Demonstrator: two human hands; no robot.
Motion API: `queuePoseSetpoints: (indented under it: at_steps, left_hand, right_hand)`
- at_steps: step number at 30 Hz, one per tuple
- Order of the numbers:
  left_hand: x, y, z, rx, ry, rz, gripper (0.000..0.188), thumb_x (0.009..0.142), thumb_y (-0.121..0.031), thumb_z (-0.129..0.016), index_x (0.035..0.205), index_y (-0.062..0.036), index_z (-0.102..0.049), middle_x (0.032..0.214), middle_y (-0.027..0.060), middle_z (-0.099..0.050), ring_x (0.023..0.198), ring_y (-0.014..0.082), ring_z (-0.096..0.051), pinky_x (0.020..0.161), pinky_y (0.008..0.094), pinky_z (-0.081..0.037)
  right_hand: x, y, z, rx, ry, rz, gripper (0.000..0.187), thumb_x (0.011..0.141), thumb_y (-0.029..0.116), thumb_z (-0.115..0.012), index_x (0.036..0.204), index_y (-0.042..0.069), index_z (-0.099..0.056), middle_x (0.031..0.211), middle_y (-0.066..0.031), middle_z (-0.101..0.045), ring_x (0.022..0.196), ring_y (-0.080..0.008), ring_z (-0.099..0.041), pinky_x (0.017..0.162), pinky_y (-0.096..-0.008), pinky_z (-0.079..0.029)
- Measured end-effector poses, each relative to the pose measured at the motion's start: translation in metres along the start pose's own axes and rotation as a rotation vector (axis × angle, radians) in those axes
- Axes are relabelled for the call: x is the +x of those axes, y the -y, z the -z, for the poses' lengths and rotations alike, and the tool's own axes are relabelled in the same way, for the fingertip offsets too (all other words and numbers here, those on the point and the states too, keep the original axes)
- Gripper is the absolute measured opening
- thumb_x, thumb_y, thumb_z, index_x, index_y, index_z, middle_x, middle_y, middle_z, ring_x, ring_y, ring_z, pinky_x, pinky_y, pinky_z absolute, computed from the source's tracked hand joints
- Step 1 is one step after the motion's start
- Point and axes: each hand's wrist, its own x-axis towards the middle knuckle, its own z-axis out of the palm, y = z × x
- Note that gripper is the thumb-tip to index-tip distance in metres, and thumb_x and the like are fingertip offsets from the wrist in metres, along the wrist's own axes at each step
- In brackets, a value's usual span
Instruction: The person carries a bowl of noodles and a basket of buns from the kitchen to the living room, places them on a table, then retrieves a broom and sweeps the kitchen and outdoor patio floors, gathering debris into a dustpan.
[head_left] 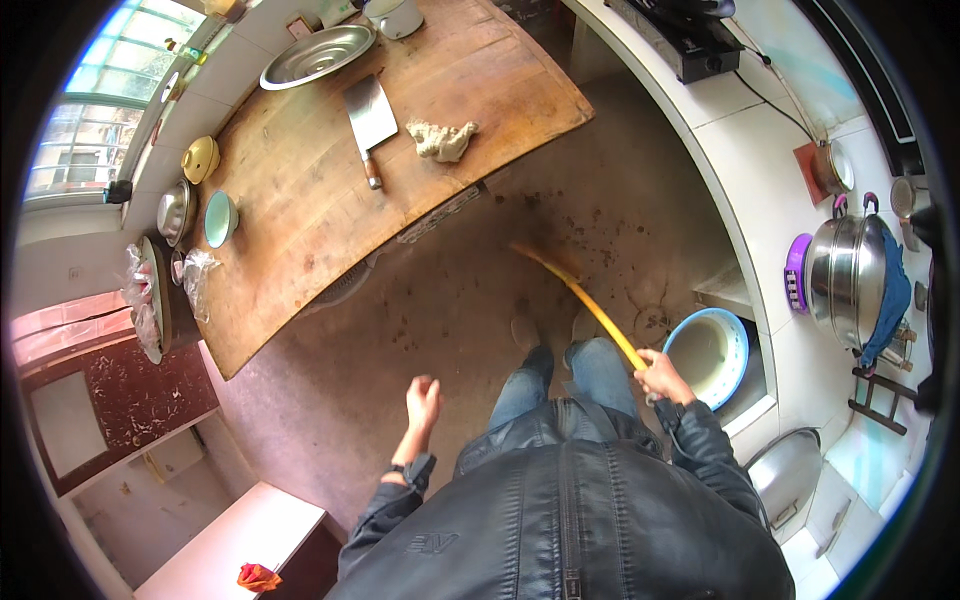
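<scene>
Brown stained floor point(430, 320) borders the wooden tabletop point(300, 190); off its near edge, the right hand point(662, 378) wraps its fingers round a long, slim yellow stick point(604, 322); the left hand point(424, 400) curls, apparently empty. Grip firmly, tip clear of that edge.

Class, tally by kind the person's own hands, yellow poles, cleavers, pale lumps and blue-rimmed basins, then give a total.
Hands (left hand, right hand): 2
Yellow pole, in right hand: 1
Cleaver: 1
Pale lump: 1
Blue-rimmed basin: 1
Total: 6
</scene>
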Motion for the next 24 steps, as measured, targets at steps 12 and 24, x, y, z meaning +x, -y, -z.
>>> queuePoseSetpoints:
  at_steps: [12, 24]
  left_hand:
    - [0.249, -0.379, -0.117, 0.667, -0.331, -0.8, 0.078, 0.08, -0.022, -0.079, 0.148, -0.0125, -0.041, 0.154, 0.0252, -0.032, 0.138, 0.0439, -0.037, 0.112, 0.0462, -0.038]
    - [0.373, -0.48, -0.284, 0.562, -0.508, -0.985, 0.046, 0.082, -0.008, -0.065, 0.128, -0.0042, -0.061, 0.137, 0.0211, -0.056, 0.135, 0.04, -0.044, 0.116, 0.0485, -0.032]
  right_hand:
    - [0.053, 0.026, 0.09, 0.394, -0.426, 0.026, 0.059, 0.092, 0.001, -0.057, 0.148, 0.008, -0.041, 0.072, -0.0021, -0.056, 0.046, -0.0088, -0.047, 0.038, -0.0271, -0.035]
    - [0.088, 0.001, 0.156, 0.662, -0.511, -0.099, 0.044, 0.095, 0.008, -0.056, 0.139, 0.006, -0.049, 0.071, -0.0018, -0.054, 0.05, -0.011, -0.049, 0.043, -0.027, -0.038]
